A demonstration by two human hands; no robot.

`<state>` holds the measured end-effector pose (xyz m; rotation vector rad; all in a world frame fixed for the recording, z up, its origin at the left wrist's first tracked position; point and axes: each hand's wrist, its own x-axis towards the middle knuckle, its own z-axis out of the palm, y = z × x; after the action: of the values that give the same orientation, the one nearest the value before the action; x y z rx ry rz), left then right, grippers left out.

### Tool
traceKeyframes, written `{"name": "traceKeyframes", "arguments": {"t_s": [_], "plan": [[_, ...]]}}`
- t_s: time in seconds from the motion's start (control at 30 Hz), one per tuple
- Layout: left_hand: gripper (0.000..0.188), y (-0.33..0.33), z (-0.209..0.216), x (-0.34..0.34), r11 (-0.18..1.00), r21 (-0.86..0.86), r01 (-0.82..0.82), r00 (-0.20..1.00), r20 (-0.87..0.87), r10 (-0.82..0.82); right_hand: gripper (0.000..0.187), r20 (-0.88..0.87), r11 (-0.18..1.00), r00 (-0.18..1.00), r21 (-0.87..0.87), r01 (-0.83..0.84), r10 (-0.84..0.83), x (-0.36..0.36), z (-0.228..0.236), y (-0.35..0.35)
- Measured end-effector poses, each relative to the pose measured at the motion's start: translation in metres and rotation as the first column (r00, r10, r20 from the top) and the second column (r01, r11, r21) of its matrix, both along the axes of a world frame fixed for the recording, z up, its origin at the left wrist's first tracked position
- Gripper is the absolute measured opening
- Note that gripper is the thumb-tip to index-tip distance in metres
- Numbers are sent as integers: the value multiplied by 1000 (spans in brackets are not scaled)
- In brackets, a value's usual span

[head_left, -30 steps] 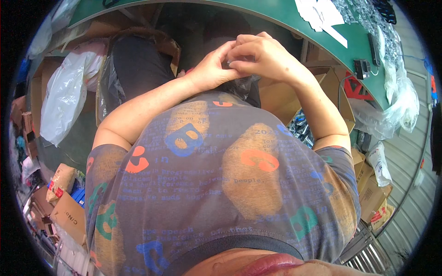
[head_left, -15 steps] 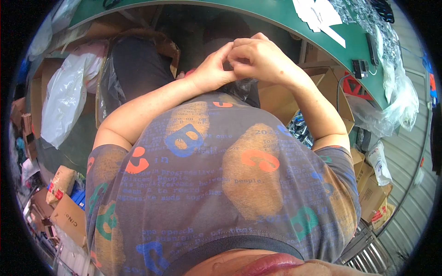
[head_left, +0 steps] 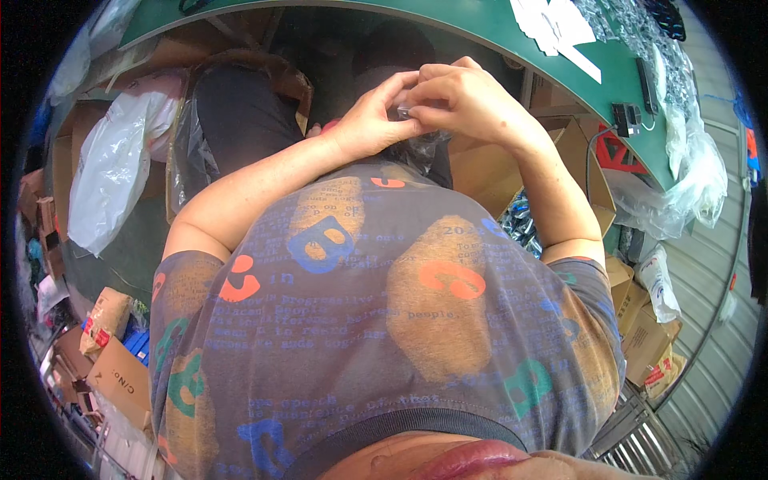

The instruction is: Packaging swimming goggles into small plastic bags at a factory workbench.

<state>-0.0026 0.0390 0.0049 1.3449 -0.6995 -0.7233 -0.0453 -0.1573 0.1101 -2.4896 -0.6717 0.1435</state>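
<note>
My left hand (head_left: 370, 122) and my right hand (head_left: 464, 100) meet in front of my chest, below the level of the green table edge. The fingers of both are bent and closed together, their tips touching or nearly so. A small shiny, see-through piece (head_left: 400, 104) shows in the gap between them; its kind I cannot make out. Just under the hands, crumpled clear plastic (head_left: 424, 150) lies over my lap, partly hidden by them. A bit of red shows beside my left wrist.
The green table (head_left: 480, 20) curves across the front, with white paper (head_left: 552, 28) and clear plastic packaging (head_left: 696, 160) on its right. An open cardboard box (head_left: 496, 172) stands under my right forearm, holding shiny packets (head_left: 524, 224). A white plastic bag (head_left: 108, 188) hangs at left.
My right hand has shifted slightly to the right, and the gap between the hands has widened a little. The shiny piece between them now shows more. My left hand has barely moved.
</note>
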Motion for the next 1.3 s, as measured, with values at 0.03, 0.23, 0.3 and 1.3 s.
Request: {"name": "traceKeyframes", "arguments": {"t_s": [0.03, 0.23, 0.3, 1.3], "plan": [[73, 0, -1, 0, 1000, 0, 0, 1000, 0, 0, 24, 14, 999, 1000, -33, -5, 6, -1, -2, 0], [70, 1, 0, 0, 999, 47, -2, 999, 38, 0, 24, 2, 997, 1000, -75, -25, 25, -1, -1, 2], [70, 1, 0, 0, 1000, 28, 2, 998, 60, -3, 24, 15, 997, 999, -64, -36, 37, 1, -3, 2], [46, 13, 12, 1, 999, -2, -47, 995, 83, 47, 16, 141, 993, 990, 115, -8, -8, 1, -6, 26]]}}
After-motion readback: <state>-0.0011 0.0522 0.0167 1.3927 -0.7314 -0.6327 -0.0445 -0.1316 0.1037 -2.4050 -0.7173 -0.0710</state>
